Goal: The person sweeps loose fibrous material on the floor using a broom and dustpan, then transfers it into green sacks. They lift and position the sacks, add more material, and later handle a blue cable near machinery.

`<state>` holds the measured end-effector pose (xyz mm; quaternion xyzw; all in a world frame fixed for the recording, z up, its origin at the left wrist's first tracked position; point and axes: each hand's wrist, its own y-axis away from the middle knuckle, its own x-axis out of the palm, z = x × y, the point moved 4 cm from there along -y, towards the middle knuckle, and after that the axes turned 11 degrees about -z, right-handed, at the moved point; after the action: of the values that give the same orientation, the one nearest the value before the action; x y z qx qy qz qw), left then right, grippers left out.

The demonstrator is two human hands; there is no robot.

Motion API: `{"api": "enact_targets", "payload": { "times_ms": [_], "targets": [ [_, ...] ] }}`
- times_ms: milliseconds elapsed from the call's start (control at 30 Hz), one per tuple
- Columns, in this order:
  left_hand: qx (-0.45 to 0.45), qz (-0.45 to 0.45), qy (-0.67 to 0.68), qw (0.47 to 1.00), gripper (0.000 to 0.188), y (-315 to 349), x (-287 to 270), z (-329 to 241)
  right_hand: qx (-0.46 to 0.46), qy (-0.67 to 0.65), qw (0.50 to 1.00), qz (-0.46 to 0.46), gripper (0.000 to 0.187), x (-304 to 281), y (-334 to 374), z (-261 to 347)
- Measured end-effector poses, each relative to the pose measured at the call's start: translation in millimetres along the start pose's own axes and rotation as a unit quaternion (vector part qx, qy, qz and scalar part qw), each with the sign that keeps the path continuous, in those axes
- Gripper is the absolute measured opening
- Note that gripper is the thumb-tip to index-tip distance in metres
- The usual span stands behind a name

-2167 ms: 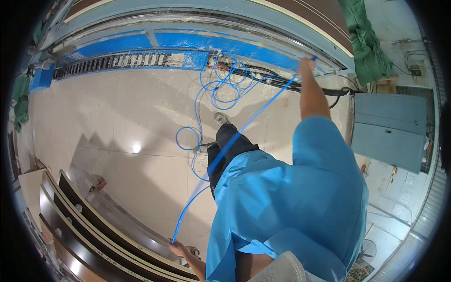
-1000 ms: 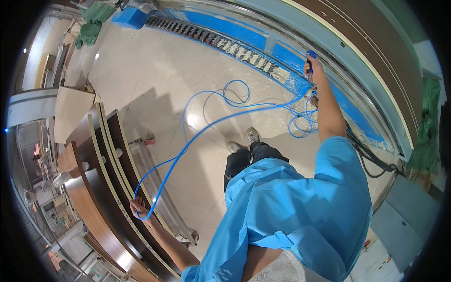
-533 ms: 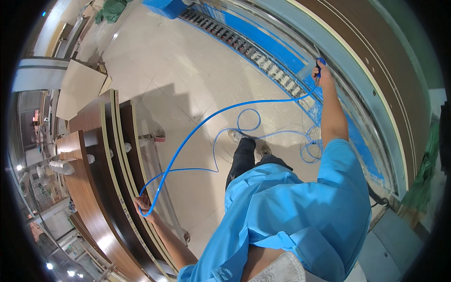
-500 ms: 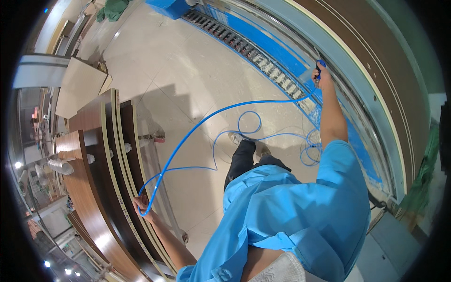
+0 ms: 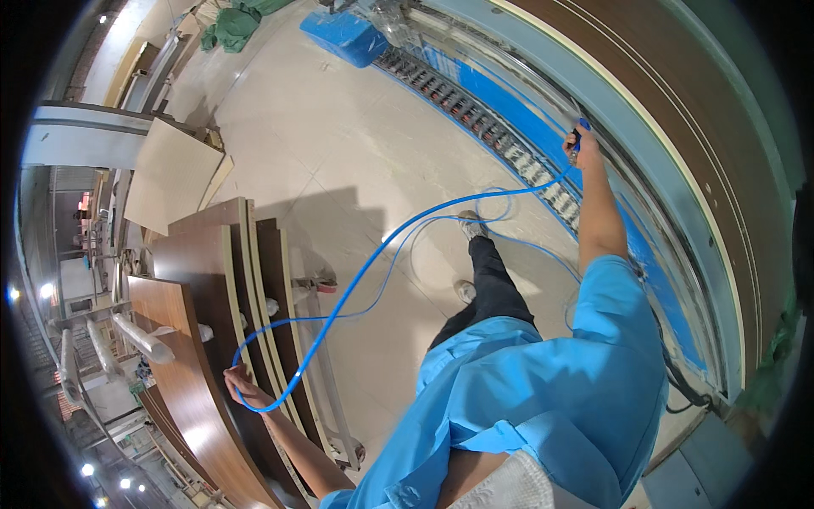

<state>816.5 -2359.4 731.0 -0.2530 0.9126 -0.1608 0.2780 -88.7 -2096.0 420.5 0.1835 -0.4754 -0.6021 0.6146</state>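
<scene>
Out at the left, my left hand (image 5: 248,390) is closed around a bend of the thin blue air hose (image 5: 366,265). The hose rises from that hand in a long arc to the right. My right hand (image 5: 582,151), arm stretched forward, grips a small blue air blow gun (image 5: 583,125) at the hose's end; fingers cover most of it. This hand is over the edge of the long machine, near its metal rail (image 5: 543,76). Another length of hose runs from my left hand across the floor and loops past my feet.
Dark wood-grain panels (image 5: 188,365) stand on edge beside my left arm. A row of rollers (image 5: 471,110) runs along the machine, with a blue bin (image 5: 346,38) at its far end. A pale board (image 5: 174,174) leans further off. Tiled floor (image 5: 297,110) lies between.
I have stepped forward along the machine; the blue bin and panels show further into view. My left hand has moved slightly outward with the hose, and the floor loops have drawn out.
</scene>
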Motion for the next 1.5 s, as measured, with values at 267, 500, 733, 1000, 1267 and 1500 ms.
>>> {"api": "enact_targets", "payload": {
  "times_ms": [267,500,733,1000,1267,1500],
  "targets": [
    [-0.138,0.164,0.025,0.977,0.039,23.9,88.6,5.0,0.017,-0.005,1.0,0.01,0.03,119.9,-72.3,-6.6],
    [-0.229,0.18,-0.096,0.952,0.036,32.6,155.8,5.7,0.014,0.039,0.999,0.003,0.03,200.2,-129.4,-12.7],
    [-0.203,0.237,-0.155,0.937,0.033,31.2,201.1,-2.7,0.011,0.13,0.99,0.047,0.032,263.8,-149.6,-8.3],
    [-0.218,0.254,-0.145,0.931,0.039,42.4,191.8,13.5,-0.036,0.276,0.959,0.06,0.033,306.1,-146.4,-11.9],
    [-0.236,0.272,-0.197,0.912,0.037,67.4,163.0,51.7,-0.054,0.188,0.979,-0.063,0.036,249.7,-119.4,-63.8],
    [-0.212,0.278,-0.192,0.917,0.035,71.6,174.5,53.8,-0.073,0.192,0.979,-0.017,0.039,320.1,-109.7,-68.9]
  ]
}}
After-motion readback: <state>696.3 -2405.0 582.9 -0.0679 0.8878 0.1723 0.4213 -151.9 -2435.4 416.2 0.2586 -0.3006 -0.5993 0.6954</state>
